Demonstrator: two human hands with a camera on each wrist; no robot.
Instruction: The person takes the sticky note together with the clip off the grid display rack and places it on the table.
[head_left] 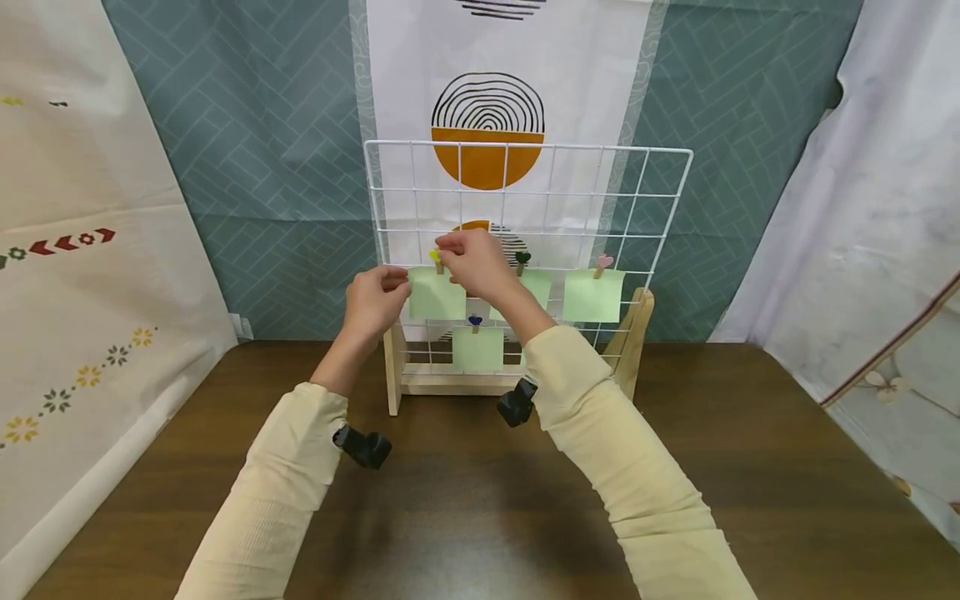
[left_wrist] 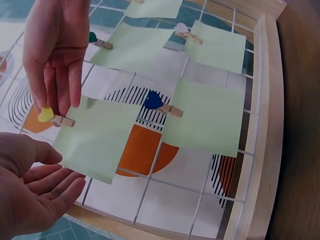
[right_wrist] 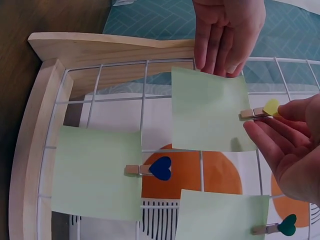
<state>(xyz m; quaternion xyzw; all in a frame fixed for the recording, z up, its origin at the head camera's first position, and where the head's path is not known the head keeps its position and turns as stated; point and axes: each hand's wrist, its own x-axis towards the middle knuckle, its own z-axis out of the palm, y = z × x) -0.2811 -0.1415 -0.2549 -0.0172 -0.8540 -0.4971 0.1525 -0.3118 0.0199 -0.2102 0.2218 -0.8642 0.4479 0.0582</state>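
Note:
A pale green note hangs on the white wire grid, its top edge under a wooden clip with a yellow heart. My right hand is at that clip; in the right wrist view the thumb and fingers pinch the yellow heart's end. My left hand is at the note's left edge, thumb and fingers around it, the fingers extended and partly behind the paper. Below and to the right, another note hangs from a blue heart clip.
The grid stands in a wooden base on a dark brown table. More green notes hang from a dark green heart clip and a pink heart clip. Patterned cloth hangs behind.

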